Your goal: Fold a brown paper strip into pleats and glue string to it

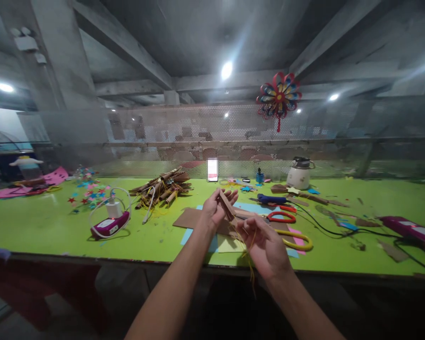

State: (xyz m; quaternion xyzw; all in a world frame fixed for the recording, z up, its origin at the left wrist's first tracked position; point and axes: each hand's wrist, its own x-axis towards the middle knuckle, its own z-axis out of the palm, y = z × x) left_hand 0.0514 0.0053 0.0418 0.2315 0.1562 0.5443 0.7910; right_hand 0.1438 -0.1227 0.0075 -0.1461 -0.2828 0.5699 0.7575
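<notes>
My left hand [214,210] is closed around a narrow folded piece of brown cardboard [227,206], held tilted above the table. Close to its lower end, my right hand [264,245] has its fingers curled in a pinch on thin yellow string [250,267], whose loose ends dangle past the table edge. The string seems to run up to the cardboard piece. Beneath the hands lie a flat brown cardboard sheet [187,218] and light blue paper [187,237]. Right of my right hand are scissors with red handles [282,216] and scissors with yellow handles [299,241].
Rolled cardboard pieces with yellow string [165,189] are heaped back left. A purple power strip [110,225] stands left, another [411,230] right. A blue-handled tool [272,199] trails a black cord. Behind are a lit phone [212,170], a white jug [298,175] and a mesh partition [184,132].
</notes>
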